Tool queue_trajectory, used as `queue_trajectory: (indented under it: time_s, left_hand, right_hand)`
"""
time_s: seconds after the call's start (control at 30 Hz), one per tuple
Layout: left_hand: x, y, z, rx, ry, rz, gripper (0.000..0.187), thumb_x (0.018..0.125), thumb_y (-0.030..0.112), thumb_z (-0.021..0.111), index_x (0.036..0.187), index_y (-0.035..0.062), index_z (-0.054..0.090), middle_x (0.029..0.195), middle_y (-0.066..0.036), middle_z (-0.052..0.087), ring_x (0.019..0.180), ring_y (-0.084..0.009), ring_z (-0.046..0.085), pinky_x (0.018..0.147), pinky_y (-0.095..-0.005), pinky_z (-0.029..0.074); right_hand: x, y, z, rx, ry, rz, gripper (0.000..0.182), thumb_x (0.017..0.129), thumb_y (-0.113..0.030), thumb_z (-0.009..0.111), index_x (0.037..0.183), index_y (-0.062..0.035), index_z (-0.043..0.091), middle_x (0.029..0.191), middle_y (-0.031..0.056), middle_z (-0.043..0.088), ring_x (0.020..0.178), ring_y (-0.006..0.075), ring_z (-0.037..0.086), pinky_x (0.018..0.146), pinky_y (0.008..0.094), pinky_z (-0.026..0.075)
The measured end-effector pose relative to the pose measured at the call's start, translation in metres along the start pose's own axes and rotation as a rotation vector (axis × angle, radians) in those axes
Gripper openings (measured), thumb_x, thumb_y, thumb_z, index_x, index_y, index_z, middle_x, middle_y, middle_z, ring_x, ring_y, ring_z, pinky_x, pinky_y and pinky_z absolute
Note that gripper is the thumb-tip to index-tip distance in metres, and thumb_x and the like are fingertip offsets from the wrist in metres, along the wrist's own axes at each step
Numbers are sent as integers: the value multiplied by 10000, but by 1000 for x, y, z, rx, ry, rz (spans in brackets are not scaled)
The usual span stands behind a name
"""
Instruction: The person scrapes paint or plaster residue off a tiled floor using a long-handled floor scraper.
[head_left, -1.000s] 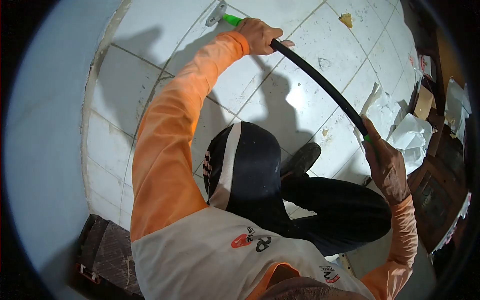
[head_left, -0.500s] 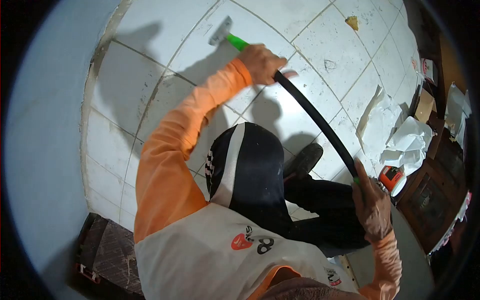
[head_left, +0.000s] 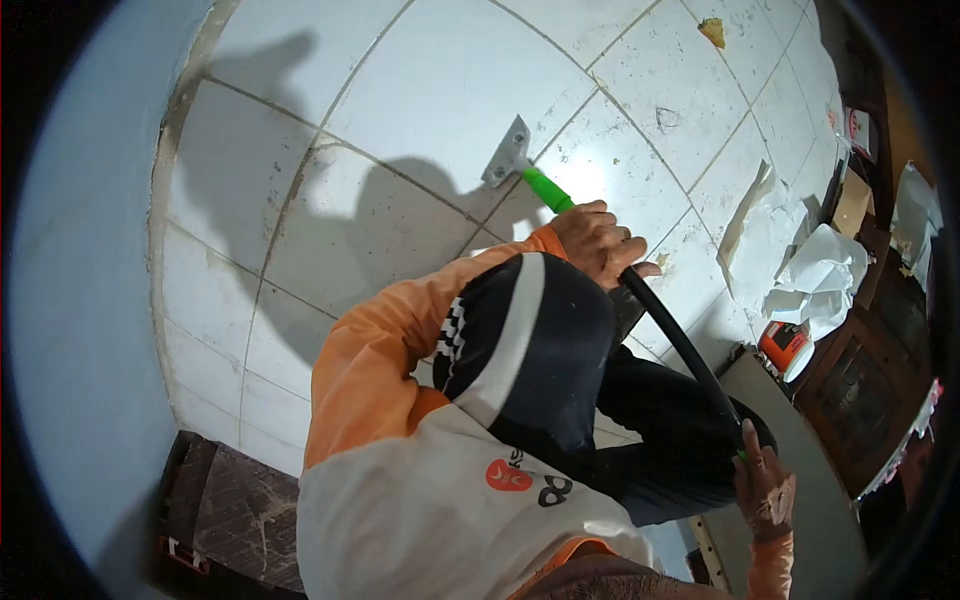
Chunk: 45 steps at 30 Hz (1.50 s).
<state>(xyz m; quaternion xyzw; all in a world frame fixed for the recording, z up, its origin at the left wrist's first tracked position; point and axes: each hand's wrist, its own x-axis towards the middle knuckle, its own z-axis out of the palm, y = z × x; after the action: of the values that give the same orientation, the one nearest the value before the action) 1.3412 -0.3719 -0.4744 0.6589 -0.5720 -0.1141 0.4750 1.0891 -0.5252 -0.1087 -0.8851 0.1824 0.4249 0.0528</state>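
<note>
A long-handled scraper with a black shaft [head_left: 692, 348] runs diagonally in front of me. Its metal head [head_left: 508, 152] is at or just above the white floor tiles, and a green collar [head_left: 546, 188] joins head and shaft. My left hand [head_left: 602, 244] is wrapped around the handle just behind the green collar. Lower right, my right hand [head_left: 765, 490] grips the far end of the shaft, index finger stretched along it. My bent knee [head_left: 550, 340] in black trousers sits below the left hand.
Crumpled white sheets [head_left: 820, 275] and an orange-and-white tub [head_left: 787, 350] lie right, beside a wooden cabinet [head_left: 855, 400]. A yellowish scrap [head_left: 711, 32] lies on the tiles. A blue wall [head_left: 90, 250] bounds the left; a dark patterned case [head_left: 245, 510] stands lower left.
The scraper head has come back toward my body and to the right across the tiles. Both hands moved with it, down and right in the view, still gripping the handle.
</note>
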Motion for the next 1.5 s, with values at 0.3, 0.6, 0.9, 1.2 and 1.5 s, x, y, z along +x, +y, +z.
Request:
queue_trajectory:
  time_s: [0.3,0.6,0.9,1.2,1.5]
  left_hand:
    - [-49,-15,-34,70,127,85,453,860,398,807,606,104,574,499,-16,570,468,-124,559,516,-296,431]
    - [-59,2,-43,-20,104,18,413,852,376,818,627,99,611,552,-49,622,508,-153,601,547,-318,444]
    - [-76,-90,-130,307,147,182,463,845,405,808,568,128,561,446,-11,481,407,-171,516,481,-322,427]
    - [-66,-51,-85,217,117,67,469,880,430,767,558,151,573,433,18,485,385,-134,511,458,-329,452]
    - [-65,-118,-148,367,-49,94,386,897,369,755,632,130,607,463,-16,532,408,-197,533,528,-345,480]
  right_hand:
    - [19,-33,38,-62,75,-146,712,910,-162,740,1561,-190,453,745,85,550,503,247,532,446,391,435]
    - [-1,-52,43,-9,62,-65,747,886,-85,740,1564,-207,450,715,91,544,505,231,562,437,377,430]
    - [87,-118,42,140,144,-213,760,923,-117,727,1599,-169,384,735,69,551,502,192,540,424,365,436]
    - [51,-92,42,94,124,-155,713,961,-143,699,1602,-161,387,727,71,554,468,167,498,410,364,418]
    - [124,-124,61,239,281,-253,713,984,-152,684,1615,-190,354,723,49,551,505,170,543,449,352,461]
